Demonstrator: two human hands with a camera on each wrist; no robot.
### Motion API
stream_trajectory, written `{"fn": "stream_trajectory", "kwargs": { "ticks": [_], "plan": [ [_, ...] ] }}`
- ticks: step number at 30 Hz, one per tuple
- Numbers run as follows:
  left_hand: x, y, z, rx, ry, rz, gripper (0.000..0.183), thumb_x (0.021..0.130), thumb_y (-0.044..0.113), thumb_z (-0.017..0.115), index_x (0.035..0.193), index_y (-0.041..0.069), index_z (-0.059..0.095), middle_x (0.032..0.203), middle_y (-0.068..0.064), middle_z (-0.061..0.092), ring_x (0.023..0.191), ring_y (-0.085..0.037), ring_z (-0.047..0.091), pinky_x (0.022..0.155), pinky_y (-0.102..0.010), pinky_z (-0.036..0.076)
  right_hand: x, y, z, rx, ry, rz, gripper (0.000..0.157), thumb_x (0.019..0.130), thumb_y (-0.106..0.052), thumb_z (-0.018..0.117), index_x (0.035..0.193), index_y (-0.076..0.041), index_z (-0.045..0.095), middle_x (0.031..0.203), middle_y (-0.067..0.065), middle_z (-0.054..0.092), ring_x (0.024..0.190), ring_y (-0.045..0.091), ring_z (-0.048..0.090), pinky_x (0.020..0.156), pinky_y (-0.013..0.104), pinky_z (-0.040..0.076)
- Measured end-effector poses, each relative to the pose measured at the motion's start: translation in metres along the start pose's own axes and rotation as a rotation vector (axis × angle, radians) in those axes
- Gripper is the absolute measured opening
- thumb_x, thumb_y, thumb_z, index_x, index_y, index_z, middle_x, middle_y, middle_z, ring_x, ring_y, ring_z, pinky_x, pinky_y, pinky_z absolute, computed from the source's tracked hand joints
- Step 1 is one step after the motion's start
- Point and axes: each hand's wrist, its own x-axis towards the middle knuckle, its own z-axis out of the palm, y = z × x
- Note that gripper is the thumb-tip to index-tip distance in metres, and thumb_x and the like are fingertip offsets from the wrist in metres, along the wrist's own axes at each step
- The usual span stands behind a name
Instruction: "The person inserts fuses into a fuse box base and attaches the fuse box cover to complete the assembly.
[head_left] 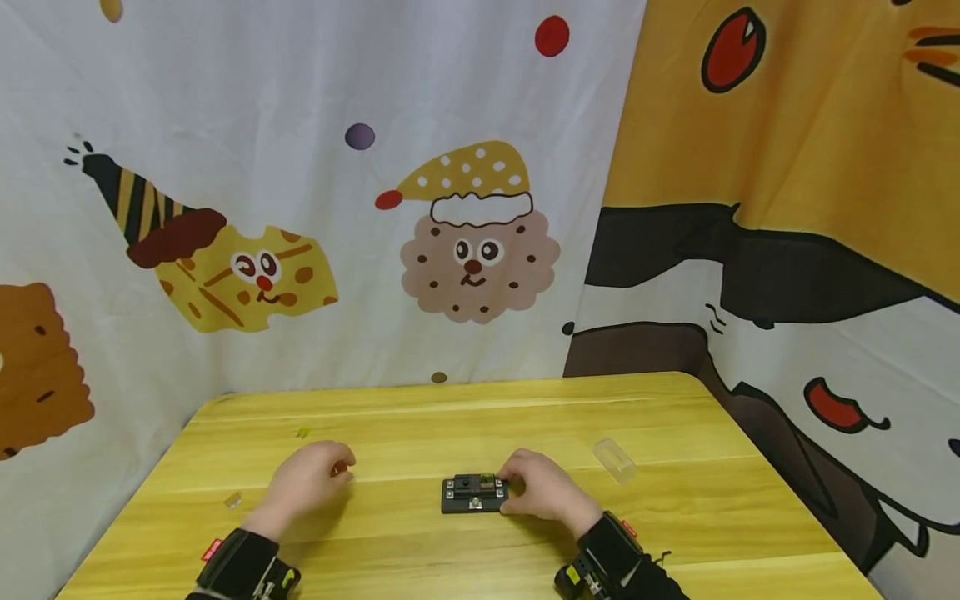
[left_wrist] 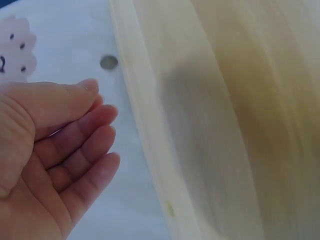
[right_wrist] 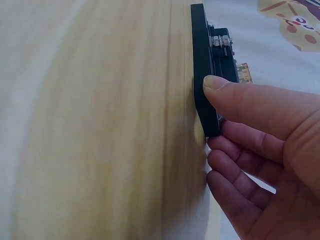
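Black module with metal terminals, held at one end. The module [head_left: 472,492] is seen at the lower centre of the head view, apparently laid flat on the table [head_left: 420,554]. Its right-hand end is gripped by the fingers of the right hand [head_left: 546,490]; in the right wrist view the thumb [right_wrist: 245,102] is pressed along the long side of the base, with the other fingers curled at the end nearest the hand. The left hand [head_left: 306,479], at the lower left of centre in the head view, is held apart from the module; its fingers are loosely bent, and nothing is seen held in them.

The base is judged to be stiff and light, probably hard plastic, and smooth enough to slide on the wood if pushed. The terminals and the small yellowish block [head_left: 489,481] on top are likely the weaker parts and are best left unpressed; hold is best taken by the plain edges of the base, low down, with both ends steadied. A clear plastic piece [head_left: 615,460], right of centre, may be brittle and slippery and is best lifted by its sides.
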Motion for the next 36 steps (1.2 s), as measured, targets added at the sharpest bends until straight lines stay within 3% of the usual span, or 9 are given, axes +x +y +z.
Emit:
{"fn": "stream_trajectory", "kwargs": {
  "ticks": [14, 21, 29, 36],
  "plan": [
    [-0.037, -0.065, -0.036, 0.015, -0.073, -0.131, 0.018, 0.077, 0.015, 0.067, 0.094, 0.010, 0.066, 0.083, 0.004, 0.061, 0.073, -0.014, 0.054, 0.067, -0.036, 0.045, 0.000, 0.000, 0.002, -0.006, -0.009, 0.002, 0.042, 0.066, -0.034, 0.077, 0.101, -0.014, 0.067, 0.098, -0.007, 0.057, 0.089, 0.007, 0.052, 0.085, 0.031, 0.044],
    [-0.046, -0.091, -0.050, 0.016, -0.098, -0.214, 0.019, 0.078, 0.017, 0.067, 0.094, 0.007, 0.065, 0.082, 0.002, 0.061, 0.072, -0.015, 0.054, 0.066, -0.037, 0.046, 0.000, 0.000, 0.001, -0.011, -0.007, 0.012, 0.043, 0.066, -0.034, 0.077, 0.102, -0.014, 0.066, 0.099, -0.007, 0.057, 0.090, 0.008, 0.052, 0.086, 0.032, 0.043],
    [-0.053, -0.111, -0.056, -0.002, -0.108, -0.253, 0.021, 0.079, 0.021, 0.067, 0.092, 0.005, 0.065, 0.081, 0.001, 0.061, 0.072, -0.016, 0.055, 0.066, -0.038, 0.046, 0.000, -0.001, -0.001, -0.005, -0.015, 0.016, 0.042, 0.067, -0.033, 0.077, 0.103, -0.014, 0.066, 0.100, -0.007, 0.058, 0.091, 0.009, 0.052, 0.087, 0.032, 0.043],
    [-0.057, -0.128, -0.055, -0.034, -0.199, -0.347, 0.035, 0.078, 0.037, 0.067, 0.092, 0.005, 0.063, 0.082, 0.001, 0.060, 0.072, -0.016, 0.054, 0.068, -0.040, 0.045, 0.000, -0.002, -0.002, 0.011, -0.016, 0.019, 0.043, 0.066, -0.033, 0.077, 0.103, -0.014, 0.066, 0.099, -0.007, 0.058, 0.091, 0.009, 0.052, 0.087, 0.031, 0.043]
  ]
}}
